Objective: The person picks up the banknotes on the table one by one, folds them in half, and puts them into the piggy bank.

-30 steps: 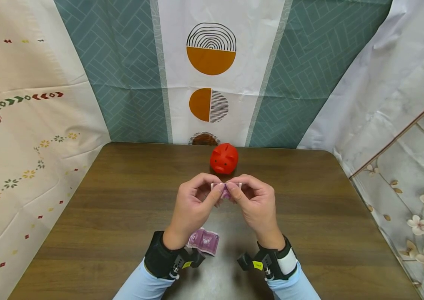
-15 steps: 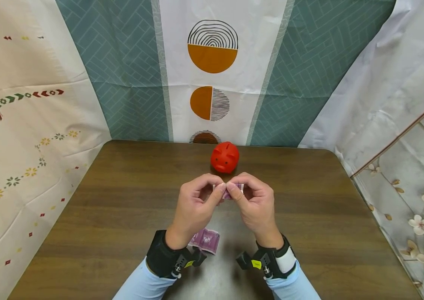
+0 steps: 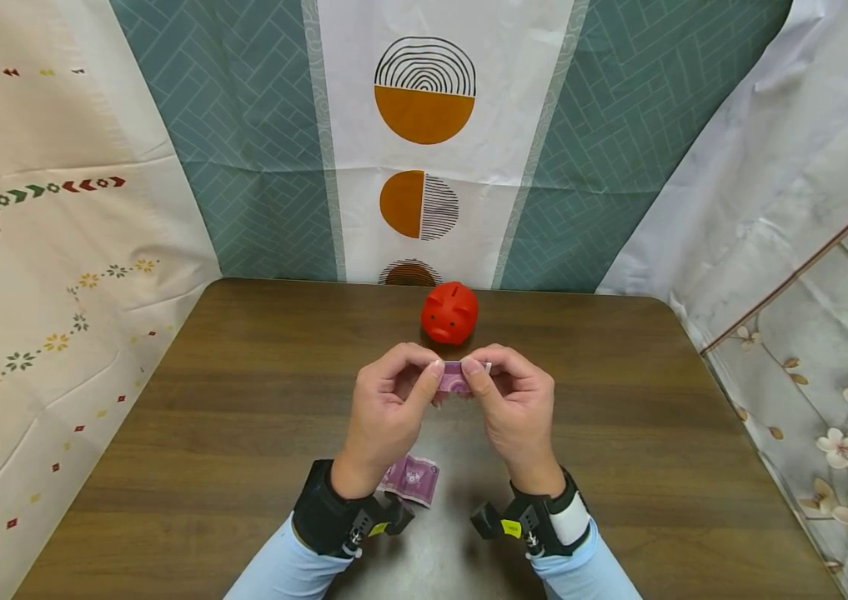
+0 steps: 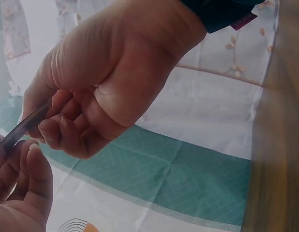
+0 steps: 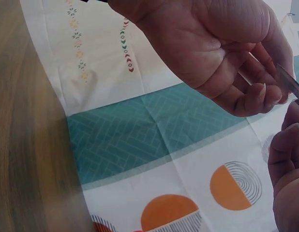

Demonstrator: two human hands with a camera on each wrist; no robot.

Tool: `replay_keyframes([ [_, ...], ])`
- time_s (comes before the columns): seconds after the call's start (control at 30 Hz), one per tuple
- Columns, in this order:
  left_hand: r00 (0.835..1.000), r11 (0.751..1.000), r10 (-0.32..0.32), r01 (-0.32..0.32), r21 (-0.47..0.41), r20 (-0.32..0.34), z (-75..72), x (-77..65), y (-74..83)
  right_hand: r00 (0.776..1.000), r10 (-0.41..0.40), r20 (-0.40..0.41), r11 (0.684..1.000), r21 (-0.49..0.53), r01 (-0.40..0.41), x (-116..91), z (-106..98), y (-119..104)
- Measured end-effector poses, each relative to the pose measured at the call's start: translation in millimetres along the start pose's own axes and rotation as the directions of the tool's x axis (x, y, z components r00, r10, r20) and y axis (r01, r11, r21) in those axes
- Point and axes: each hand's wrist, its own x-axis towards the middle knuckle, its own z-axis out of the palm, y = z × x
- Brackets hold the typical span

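Both hands hold a small folded purple banknote (image 3: 454,379) up above the table, in the middle of the head view. My left hand (image 3: 392,408) pinches its left end between thumb and fingers. At the other end, the thumb and fingers of my right hand (image 3: 517,408) pinch it too. The left wrist view shows the folded note (image 4: 23,128) edge-on as a thin strip. Another purple banknote (image 3: 418,481) lies creased on the table beside my left wrist, which partly covers it. Just beyond the hands stands a red piggy bank (image 3: 449,313), its slot on top.
The brown wooden table (image 3: 258,400) spreads out on both sides of the arms. A teal and white patterned cloth (image 3: 266,167) hangs behind its far edge. Light patterned cloths hang at the left (image 3: 48,292) and right (image 3: 754,208). Each wrist wears a black strap with a small camera.
My thumbs have moved apart along the folded banknote, so more of its purple face shows between them. The piggy bank and the other banknote have stayed in place.
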Motion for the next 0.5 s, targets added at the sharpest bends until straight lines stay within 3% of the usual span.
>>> replay_keyframes([
  [0.27, 1.000, 1.000, -0.005, 0.006, -0.013, 0.011, 0.0, 0.4, -0.8, 1.000, -0.007, -0.018, 1.000, -0.022, 0.007, -0.2, -1.7, -1.0],
  [0.5, 0.999, 1.000, 0.001, -0.002, -0.006, -0.036, 1.0, 0.3, -0.5, 1.000, -0.010, -0.017, 1.000, 0.027, 0.010, 0.2, -2.9, 0.1],
])
